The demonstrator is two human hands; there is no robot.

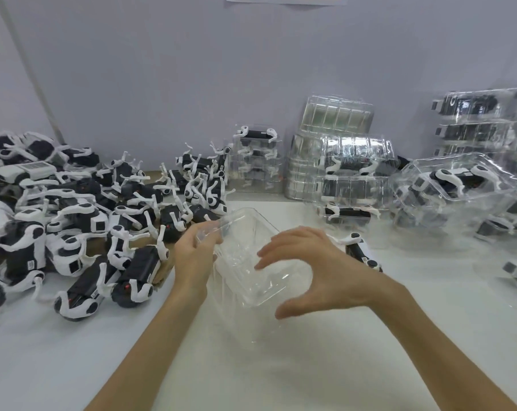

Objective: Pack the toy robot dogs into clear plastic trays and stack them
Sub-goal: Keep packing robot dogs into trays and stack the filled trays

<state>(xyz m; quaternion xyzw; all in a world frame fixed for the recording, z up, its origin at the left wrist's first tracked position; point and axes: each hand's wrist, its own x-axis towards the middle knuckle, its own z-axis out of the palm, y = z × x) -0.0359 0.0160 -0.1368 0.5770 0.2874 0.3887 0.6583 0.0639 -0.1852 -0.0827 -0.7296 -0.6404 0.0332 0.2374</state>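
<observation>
The left hand (pixel 192 256) pinches one corner of the clear tray (pixel 247 229); the right hand (pixel 310 271) is spread wide above it, holding nothing; toy dogs (pixel 73 221) lie piled nearby.

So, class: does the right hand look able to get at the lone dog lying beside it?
Probably yes. The right hand is open and holds nothing, and the dog lies just beyond it, with nothing between them.

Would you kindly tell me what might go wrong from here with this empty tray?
Only the left hand grips the clear tray, at one edge, and the right hand is open, so the thin tray may twist or slip. The tilted packed tray on the right looks likely to slide if bumped.
</observation>
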